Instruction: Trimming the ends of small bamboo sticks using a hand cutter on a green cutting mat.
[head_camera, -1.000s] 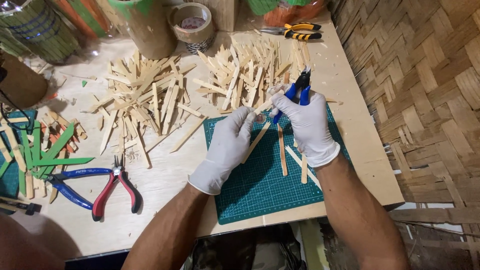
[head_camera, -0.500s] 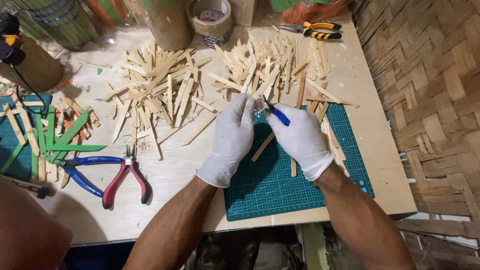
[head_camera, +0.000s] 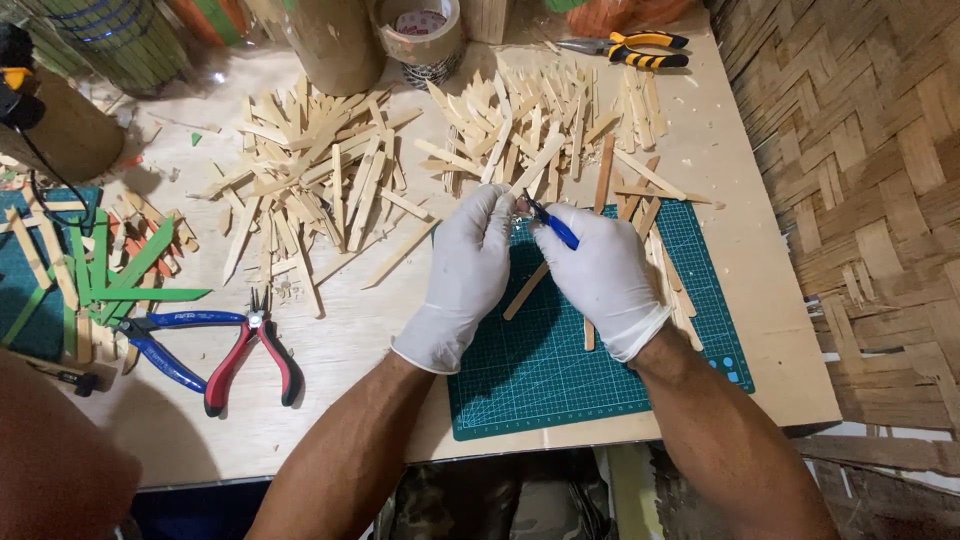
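Here, near the centre of the frame, I see the left hand (head_camera: 468, 270), in a white glove, pinching a flat wooden stick (head_camera: 535, 165) whose pale tip slants up and right above the fingers. The right hand (head_camera: 603, 275), gloved too, is clenched around blue-handled cutters (head_camera: 550, 222), whose nose meets the stick just between the two hands. Below them lies a green gridded cutting mat (head_camera: 580, 370), matte and square-cornered, on a plywood table (head_camera: 340, 340). Loose piles of cut sticks (head_camera: 310, 190) fan out in the upper middle. Red-and-blue pliers (head_camera: 215, 340) rest lower left.
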